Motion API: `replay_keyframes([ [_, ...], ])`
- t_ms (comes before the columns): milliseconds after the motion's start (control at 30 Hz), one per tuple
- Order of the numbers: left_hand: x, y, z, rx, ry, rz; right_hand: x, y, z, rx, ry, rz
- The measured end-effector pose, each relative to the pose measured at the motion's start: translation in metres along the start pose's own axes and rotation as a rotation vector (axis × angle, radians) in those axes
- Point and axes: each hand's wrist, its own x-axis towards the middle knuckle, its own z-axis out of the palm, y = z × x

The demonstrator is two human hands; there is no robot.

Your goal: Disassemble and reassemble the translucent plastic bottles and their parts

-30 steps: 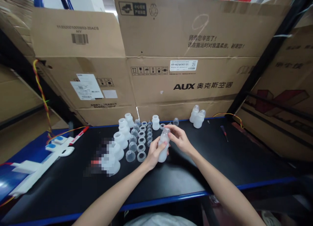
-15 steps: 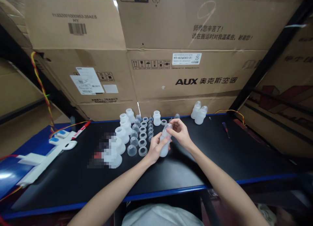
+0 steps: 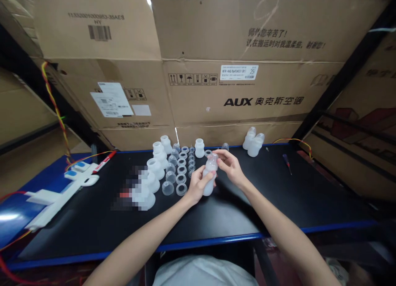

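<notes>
My left hand (image 3: 195, 187) is wrapped round the body of a white translucent baby bottle (image 3: 209, 188), held slightly tilted above the black tabletop. A clear dome cap (image 3: 213, 159) covers the bottle's top. At that cap, the thumb and fingers of my right hand (image 3: 231, 167) are closed on its side; the far fingertips are partly hidden. To the left of my hands stand rows of parts: open white bottles (image 3: 155, 167), clear dome caps (image 3: 168, 188), ring collars (image 3: 181, 189) and small clear teats (image 3: 192, 162).
Two capped bottles (image 3: 255, 146) stand at the back right, near a screwdriver (image 3: 287, 164). Behind my hands are a lone open bottle (image 3: 199, 148) and a dome cap (image 3: 225, 146). A white power strip (image 3: 62, 195) and a red marker (image 3: 104, 161) lie left. Cardboard (image 3: 198, 109) walls the back.
My right hand has shifted slightly on the cap, its thumb moving to the cap's right side. The bottle stays in my left hand. The camera view has moved a little.
</notes>
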Motion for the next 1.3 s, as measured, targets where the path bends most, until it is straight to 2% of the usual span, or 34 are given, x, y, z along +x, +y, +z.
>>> replay_keyframes([
  [100, -0.001, 0.002, 0.001, -0.006, -0.001, 0.002, -0.001, -0.002, 0.0, 0.032, -0.02, 0.042],
  [300, -0.001, 0.001, 0.001, 0.005, -0.011, -0.001, -0.001, -0.005, 0.001, -0.073, 0.054, 0.011],
  [467, -0.001, 0.001, 0.001, 0.029, -0.019, 0.007, -0.001, -0.004, 0.0, 0.011, 0.016, 0.04],
  [633, -0.001, 0.003, 0.001, 0.051, -0.017, 0.003, -0.002, -0.001, 0.002, -0.077, 0.058, 0.016],
  [733, -0.001, 0.002, 0.002, 0.046, -0.016, -0.01, -0.001, 0.001, 0.0, -0.018, 0.067, 0.008],
  [833, -0.002, 0.001, 0.003, 0.051, -0.035, -0.016, 0.003, -0.001, -0.007, 0.033, 0.142, -0.027],
  [933, -0.003, 0.0, 0.003, 0.059, -0.059, -0.017, 0.011, -0.002, -0.02, -0.008, 0.278, -0.037],
  [1067, -0.003, -0.003, 0.003, 0.063, -0.069, -0.011, 0.02, 0.014, -0.043, -0.192, 0.357, -0.001],
  [1200, -0.004, -0.006, 0.002, 0.077, -0.09, -0.011, 0.022, 0.04, -0.055, -0.366, 0.287, 0.078],
  [1300, -0.004, -0.006, 0.004, 0.094, -0.101, -0.015, 0.02, 0.051, -0.051, -0.35, 0.226, 0.113],
])
